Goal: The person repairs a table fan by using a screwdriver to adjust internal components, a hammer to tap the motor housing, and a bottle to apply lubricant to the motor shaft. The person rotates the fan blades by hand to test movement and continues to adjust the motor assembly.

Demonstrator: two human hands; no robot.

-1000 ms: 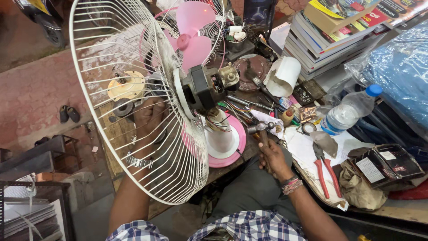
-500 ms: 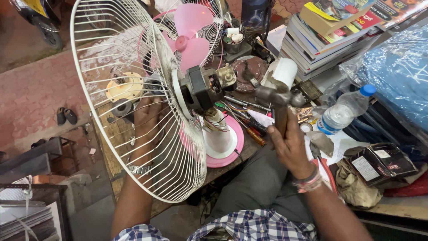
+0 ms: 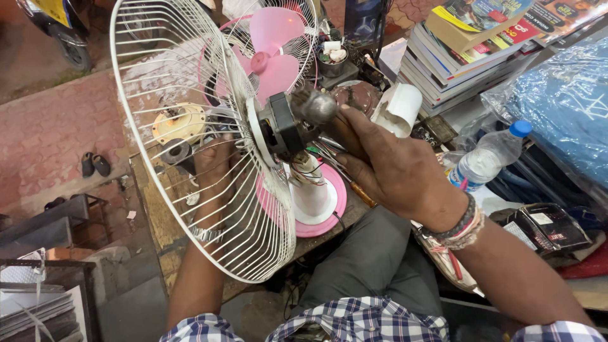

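- We see the right hand (image 3: 396,168) closed around the wooden handle of a hammer (image 3: 316,106), whose metal head sits right against the fan motor (image 3: 282,126).
- The left hand (image 3: 212,161) reaches in behind the white wire fan guard (image 3: 190,158), fingers spread against the wires; we cannot tell whether it grips them or only rests there.
- The table fan stands on its pink and white base (image 3: 316,202) near the front edge of the workbench (image 3: 158,221), guard tilted toward the left edge.
- A second fan with pink blades (image 3: 272,44) shows behind the guard, toward the bench's far side.
- Just right of the hammer head lies a white paper roll (image 3: 399,107).
- A plastic water bottle with a blue cap (image 3: 484,158) lies at the bench's right side, near a stack of books (image 3: 468,57) at the far right corner.
- A pair of dark sandals (image 3: 95,164) sits on the red brick floor, left of the bench.
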